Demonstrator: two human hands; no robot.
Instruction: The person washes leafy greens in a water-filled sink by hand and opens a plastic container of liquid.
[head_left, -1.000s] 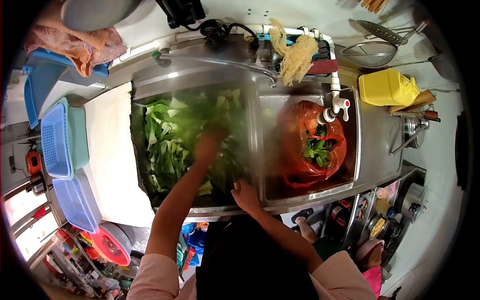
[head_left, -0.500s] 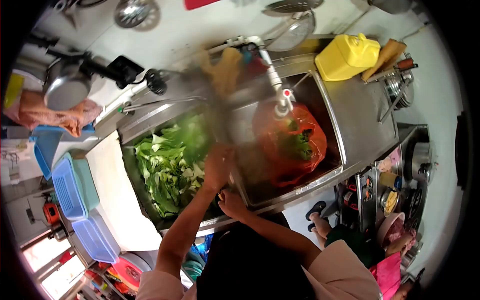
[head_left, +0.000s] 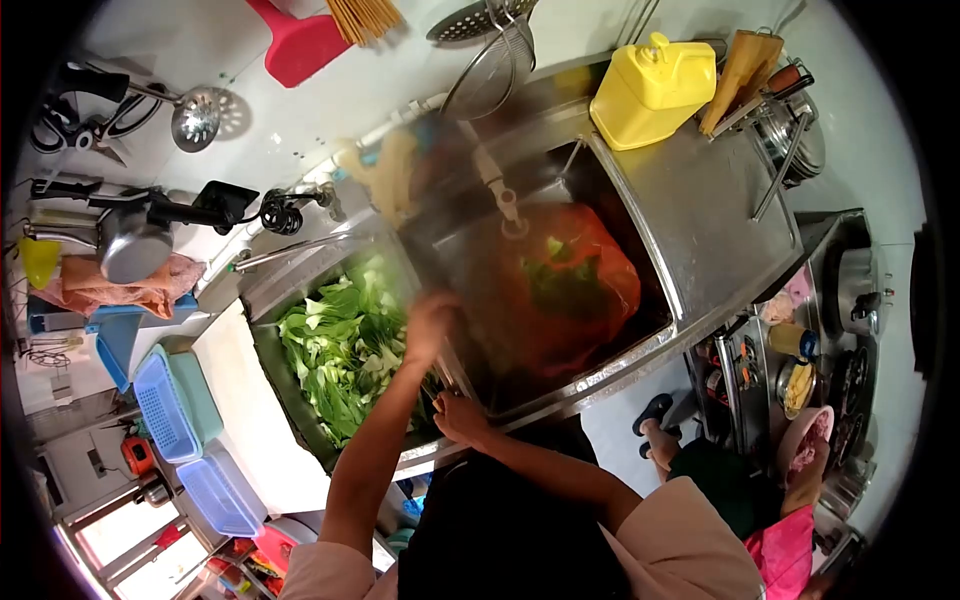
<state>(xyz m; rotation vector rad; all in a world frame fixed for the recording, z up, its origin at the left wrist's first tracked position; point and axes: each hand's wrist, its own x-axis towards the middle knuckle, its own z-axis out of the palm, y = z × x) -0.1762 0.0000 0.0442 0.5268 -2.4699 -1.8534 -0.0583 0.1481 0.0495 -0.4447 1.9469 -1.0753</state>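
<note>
My left hand (head_left: 430, 327) is over the divider between two sink basins, beside the leafy greens; it is smeared by haze, so its fingers and anything in them do not show clearly. Below it, near the sink's front edge, my right hand (head_left: 461, 418) is closed on what looks like a small knife (head_left: 438, 403) with a tan handle; its blade is hardly visible. Bok choy (head_left: 345, 360), green leaves with pale stems, fills the left basin. In the right basin a red plastic bag (head_left: 605, 300) holds more greens, under a white faucet (head_left: 505, 200).
A yellow jug (head_left: 655, 95) stands on the steel counter right of the sink. At left are a white board (head_left: 250, 400) and blue baskets (head_left: 168, 405). Utensils hang on the wall. Another person's arm (head_left: 805, 485) reaches to a pink bowl (head_left: 790, 445) at lower right.
The view has shifted and shows more of the wall utensils. My hands stay near the divider; the left hand is slightly lower relative to the basin's back edge, still blurred. The right keeps its grip.
</note>
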